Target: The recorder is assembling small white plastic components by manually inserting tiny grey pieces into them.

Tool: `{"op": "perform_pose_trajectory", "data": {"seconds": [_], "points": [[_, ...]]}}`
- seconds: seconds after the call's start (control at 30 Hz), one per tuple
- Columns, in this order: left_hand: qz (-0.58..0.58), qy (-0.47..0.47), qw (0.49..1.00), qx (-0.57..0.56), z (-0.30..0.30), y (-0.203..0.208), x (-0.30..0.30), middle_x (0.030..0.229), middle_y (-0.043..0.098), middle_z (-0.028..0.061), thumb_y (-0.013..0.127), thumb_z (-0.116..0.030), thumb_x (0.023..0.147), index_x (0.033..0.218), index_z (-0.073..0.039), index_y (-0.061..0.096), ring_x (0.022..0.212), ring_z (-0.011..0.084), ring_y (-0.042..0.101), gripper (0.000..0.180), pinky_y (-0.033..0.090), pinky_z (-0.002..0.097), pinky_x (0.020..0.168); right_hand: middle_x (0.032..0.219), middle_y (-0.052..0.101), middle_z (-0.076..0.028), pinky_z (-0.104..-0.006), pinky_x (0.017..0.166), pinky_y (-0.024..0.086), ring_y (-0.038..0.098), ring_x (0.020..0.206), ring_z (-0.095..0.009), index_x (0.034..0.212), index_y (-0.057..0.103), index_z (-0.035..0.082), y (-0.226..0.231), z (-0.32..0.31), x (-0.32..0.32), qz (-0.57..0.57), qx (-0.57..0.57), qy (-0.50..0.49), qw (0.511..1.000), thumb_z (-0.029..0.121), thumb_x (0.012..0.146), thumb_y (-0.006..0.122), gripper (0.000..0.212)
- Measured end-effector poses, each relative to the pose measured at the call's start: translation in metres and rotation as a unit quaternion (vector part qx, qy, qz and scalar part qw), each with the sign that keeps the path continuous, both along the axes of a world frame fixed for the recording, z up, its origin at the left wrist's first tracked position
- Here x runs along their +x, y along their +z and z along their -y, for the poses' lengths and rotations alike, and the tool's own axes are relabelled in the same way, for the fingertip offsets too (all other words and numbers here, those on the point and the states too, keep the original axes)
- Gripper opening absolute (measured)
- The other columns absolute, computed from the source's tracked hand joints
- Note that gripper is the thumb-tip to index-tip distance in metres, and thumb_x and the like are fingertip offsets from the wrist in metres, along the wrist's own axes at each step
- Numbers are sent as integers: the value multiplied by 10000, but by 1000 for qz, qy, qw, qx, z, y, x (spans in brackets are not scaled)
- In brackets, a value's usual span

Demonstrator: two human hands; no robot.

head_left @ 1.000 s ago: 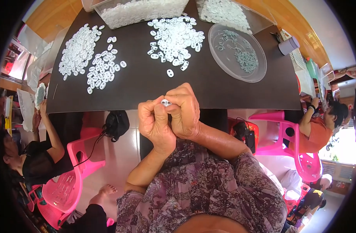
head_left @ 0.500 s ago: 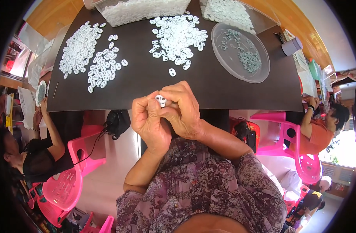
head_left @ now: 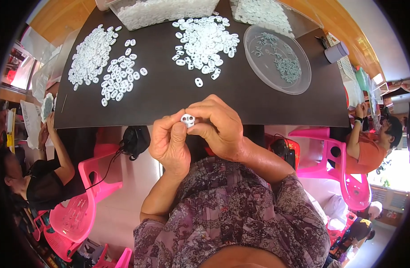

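Note:
Just past the table's front edge, a small white two-hole cord lock (head_left: 187, 119) is pinched between both hands, its two dark holes showing. The thumb and fingers of my left hand (head_left: 170, 142) grip its left side. My right hand (head_left: 220, 127) closes on the other side, with the forefinger at the top and thumb below. Beyond my hands lies one loose white two-hole piece (head_left: 198, 82). A heap of white parts (head_left: 207, 44) lies farther back. At the left are a big pile of white oval pieces (head_left: 89, 56) and a smaller scatter (head_left: 119, 80).
A round clear tray (head_left: 251, 67) with small grey-green springs sits at the right on the dark table (head_left: 156, 105). Clear bins (head_left: 124, 22) of white parts stand at the back, near a grey cup (head_left: 336, 53). Co-workers sit left and right on pink chairs (head_left: 75, 214).
Both hands have shifted slightly; the right has moved right and turned. The cord lock has tilted and moved a little to the right, still pinched. The piles look the same.

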State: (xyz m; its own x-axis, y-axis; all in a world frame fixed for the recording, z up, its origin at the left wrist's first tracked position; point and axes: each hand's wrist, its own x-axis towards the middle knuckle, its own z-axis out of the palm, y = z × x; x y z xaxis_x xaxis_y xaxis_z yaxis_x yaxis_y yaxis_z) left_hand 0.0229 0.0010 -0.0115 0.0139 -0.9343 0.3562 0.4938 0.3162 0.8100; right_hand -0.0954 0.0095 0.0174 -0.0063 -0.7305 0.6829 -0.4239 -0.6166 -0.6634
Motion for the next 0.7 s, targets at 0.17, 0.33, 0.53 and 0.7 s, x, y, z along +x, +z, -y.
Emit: {"op": "perform_pose_trajectory", "data": {"seconds": [0.17,0.33,0.53,0.7], "points": [[6,12,1000,-9,-2,4,-1,935,607,85,587,-106,885,994,39,568,836,112,561,182,461,251,784,834,591,-109,-320,562,440,530,665,-247,951,549,-5,3,-1,-1,-45,-14,-13,999,4,664,716,332],[14,21,1000,-15,-3,1,-1,938,598,79,586,-118,887,999,45,567,836,110,554,198,457,248,781,828,602,-126,-316,550,438,537,645,-247,956,560,-25,4,-1,-1,-72,-50,-9,996,11,675,706,319],[36,47,997,-57,-7,-2,0,894,571,55,586,-161,891,1008,50,566,794,100,528,242,435,227,745,818,612,-146,-316,543,438,540,628,-256,964,573,-44,3,-6,0,-72,-56,-6,996,10,685,696,310],[55,67,992,-94,-8,-6,-3,784,548,48,567,-138,903,993,59,564,677,87,469,217,385,204,616,829,602,-161,-320,537,436,537,628,-267,976,565,-48,-3,-10,2,-75,-81,-23,994,-3,686,690,319]]}}
